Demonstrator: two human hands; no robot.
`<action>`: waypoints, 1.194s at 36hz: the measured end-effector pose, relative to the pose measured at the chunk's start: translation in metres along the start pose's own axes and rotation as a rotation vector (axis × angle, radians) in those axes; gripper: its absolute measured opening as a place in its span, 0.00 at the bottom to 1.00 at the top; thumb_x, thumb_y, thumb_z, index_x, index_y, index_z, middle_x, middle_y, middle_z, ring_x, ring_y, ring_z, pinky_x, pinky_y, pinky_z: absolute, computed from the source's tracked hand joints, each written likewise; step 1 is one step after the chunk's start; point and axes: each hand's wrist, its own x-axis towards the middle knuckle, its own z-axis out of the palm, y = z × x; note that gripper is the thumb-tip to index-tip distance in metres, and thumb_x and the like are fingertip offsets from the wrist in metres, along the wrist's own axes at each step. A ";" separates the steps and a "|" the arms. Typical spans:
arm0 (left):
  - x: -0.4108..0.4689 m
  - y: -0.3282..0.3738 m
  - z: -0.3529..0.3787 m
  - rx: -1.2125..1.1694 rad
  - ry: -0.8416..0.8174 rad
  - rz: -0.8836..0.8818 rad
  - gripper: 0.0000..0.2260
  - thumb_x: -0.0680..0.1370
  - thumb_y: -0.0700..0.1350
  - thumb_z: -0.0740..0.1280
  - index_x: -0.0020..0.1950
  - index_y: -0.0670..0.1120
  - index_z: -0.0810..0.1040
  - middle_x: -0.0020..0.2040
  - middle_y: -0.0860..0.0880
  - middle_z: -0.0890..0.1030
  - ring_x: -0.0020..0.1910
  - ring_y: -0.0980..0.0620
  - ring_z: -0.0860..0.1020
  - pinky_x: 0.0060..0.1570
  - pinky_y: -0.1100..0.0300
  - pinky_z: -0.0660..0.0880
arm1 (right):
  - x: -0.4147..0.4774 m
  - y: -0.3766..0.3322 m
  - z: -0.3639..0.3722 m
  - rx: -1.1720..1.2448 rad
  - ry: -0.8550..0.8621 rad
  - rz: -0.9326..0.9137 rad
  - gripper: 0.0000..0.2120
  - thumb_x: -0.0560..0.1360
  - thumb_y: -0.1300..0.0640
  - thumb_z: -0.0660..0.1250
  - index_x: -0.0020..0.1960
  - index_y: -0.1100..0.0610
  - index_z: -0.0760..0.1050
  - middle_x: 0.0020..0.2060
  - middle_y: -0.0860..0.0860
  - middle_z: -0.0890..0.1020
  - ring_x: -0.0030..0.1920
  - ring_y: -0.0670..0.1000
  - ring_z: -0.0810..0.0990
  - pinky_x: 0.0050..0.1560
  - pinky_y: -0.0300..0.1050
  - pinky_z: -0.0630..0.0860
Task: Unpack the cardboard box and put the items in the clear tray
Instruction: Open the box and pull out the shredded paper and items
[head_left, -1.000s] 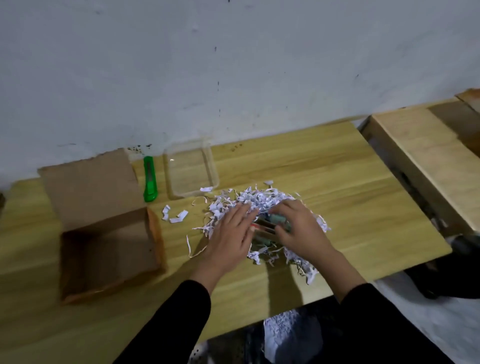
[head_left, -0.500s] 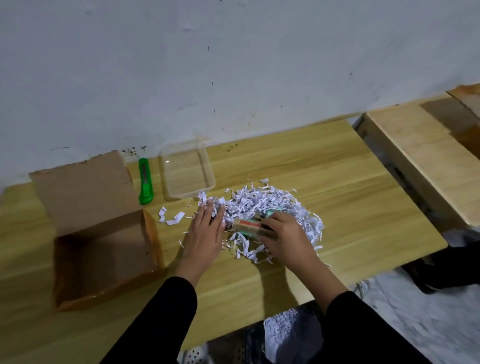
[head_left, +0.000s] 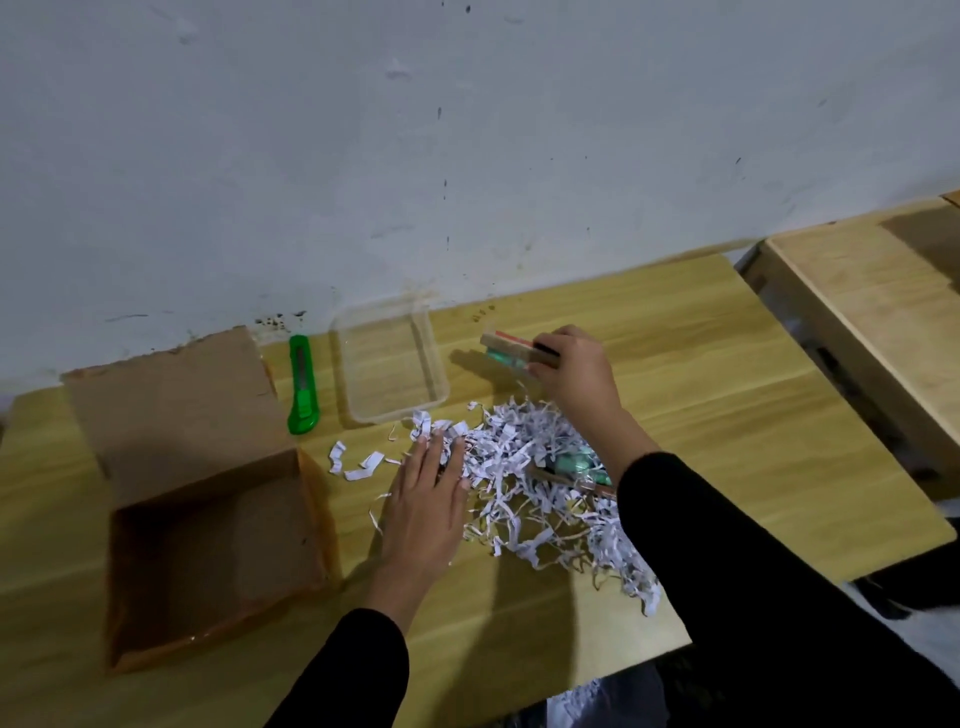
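My right hand (head_left: 569, 371) holds a small bundle of flat items (head_left: 511, 349), tan, red and green, just above the table and right of the clear tray (head_left: 435, 395). The tray stands near the wall with nothing in it. My left hand (head_left: 426, 499) lies flat and open on the left edge of a pile of white shredded paper (head_left: 524, 478). Another green and brown item (head_left: 569, 465) shows through the shreds beside my right sleeve. The open cardboard box (head_left: 208, 551) sits at the left, its flap folded back, its inside bare.
A green utility knife (head_left: 302, 384) lies between the box flap and the tray. Loose paper strips (head_left: 358, 465) lie by the box. The table's front edge (head_left: 675, 644) runs close under the shred pile. A second wooden table (head_left: 872, 322) stands at the right.
My right hand has lifted the bundle out of the shredded paper and carried it back toward the tray's right side. My left hand stayed on the shreds.
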 end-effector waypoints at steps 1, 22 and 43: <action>0.000 0.001 -0.001 -0.005 0.003 -0.001 0.36 0.72 0.64 0.25 0.76 0.53 0.47 0.78 0.53 0.47 0.72 0.58 0.37 0.71 0.59 0.41 | 0.005 0.002 0.007 -0.015 -0.036 0.012 0.12 0.72 0.61 0.68 0.55 0.60 0.78 0.50 0.55 0.78 0.43 0.51 0.75 0.51 0.42 0.77; 0.047 0.076 -0.004 -0.611 -0.171 0.248 0.18 0.82 0.52 0.51 0.72 0.54 0.65 0.73 0.57 0.64 0.73 0.63 0.51 0.73 0.60 0.51 | -0.090 0.074 -0.009 0.225 -0.188 -0.029 0.18 0.75 0.47 0.63 0.62 0.51 0.74 0.59 0.49 0.78 0.58 0.49 0.76 0.60 0.46 0.73; 0.045 0.069 -0.009 -0.677 0.064 -0.157 0.16 0.76 0.53 0.66 0.59 0.45 0.80 0.57 0.50 0.81 0.53 0.55 0.77 0.54 0.60 0.72 | -0.105 0.081 -0.034 0.002 0.247 -0.032 0.09 0.71 0.60 0.69 0.51 0.58 0.80 0.46 0.55 0.81 0.48 0.55 0.75 0.49 0.47 0.69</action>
